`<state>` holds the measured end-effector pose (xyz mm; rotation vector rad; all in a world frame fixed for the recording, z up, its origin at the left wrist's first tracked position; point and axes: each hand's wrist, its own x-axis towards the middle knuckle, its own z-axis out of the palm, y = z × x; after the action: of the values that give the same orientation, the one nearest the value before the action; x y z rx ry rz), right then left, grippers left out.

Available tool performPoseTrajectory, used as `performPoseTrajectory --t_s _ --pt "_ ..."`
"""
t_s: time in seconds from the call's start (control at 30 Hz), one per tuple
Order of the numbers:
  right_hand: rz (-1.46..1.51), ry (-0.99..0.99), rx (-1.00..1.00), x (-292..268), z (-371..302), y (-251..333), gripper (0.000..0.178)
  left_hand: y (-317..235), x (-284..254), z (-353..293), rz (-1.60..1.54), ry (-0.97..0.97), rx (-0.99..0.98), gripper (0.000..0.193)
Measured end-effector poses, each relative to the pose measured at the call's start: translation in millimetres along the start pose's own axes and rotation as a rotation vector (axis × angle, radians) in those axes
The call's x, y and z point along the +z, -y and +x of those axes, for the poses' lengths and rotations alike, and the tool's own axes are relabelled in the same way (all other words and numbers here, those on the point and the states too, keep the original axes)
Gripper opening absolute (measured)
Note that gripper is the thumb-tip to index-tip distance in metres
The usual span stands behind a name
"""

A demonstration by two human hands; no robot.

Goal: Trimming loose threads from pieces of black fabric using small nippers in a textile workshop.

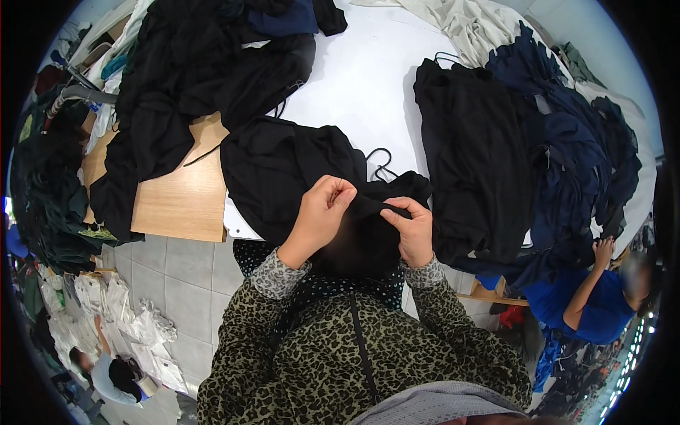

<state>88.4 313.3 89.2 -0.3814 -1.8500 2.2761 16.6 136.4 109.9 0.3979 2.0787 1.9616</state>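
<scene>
A black garment (283, 159) lies in front of me over the near edge of the white table, part of it hanging toward my lap. My right hand (412, 228) pinches an edge of this cloth between thumb and fingers. To its left, my left hand (322, 214) is closed in a pinch just above the same garment. Whatever its fingertips hold is too small to make out. A loop of black cord (381, 161) sticks up from the cloth beyond my hands.
Folded black garments (471, 163) and a dark blue heap (581, 156) lie to the right. More black clothing (170, 85) covers the far left, partly over a wooden board (180, 198). A person in blue (588, 304) works at the right; another person (113, 372) is at lower left.
</scene>
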Motion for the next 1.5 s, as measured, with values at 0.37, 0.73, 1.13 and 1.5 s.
performPoseTrajectory --t_s 0.37,0.73,1.13,1.5 --pt "-0.030 0.022 -0.078 1 -1 1 0.015 -22 -15 -7 0.356 0.142 0.169 0.043" --pt "-0.377 0.185 -0.059 -9 15 11 0.020 -6 -29 -9 0.212 0.262 -0.050 0.010" --pt "0.117 0.070 -0.101 5 12 11 0.015 30 -35 -16 -0.202 0.095 -0.038 0.018" --pt "-0.202 0.396 -0.043 -7 9 27 0.030 1 -39 -19 0.152 0.308 0.180 0.038"
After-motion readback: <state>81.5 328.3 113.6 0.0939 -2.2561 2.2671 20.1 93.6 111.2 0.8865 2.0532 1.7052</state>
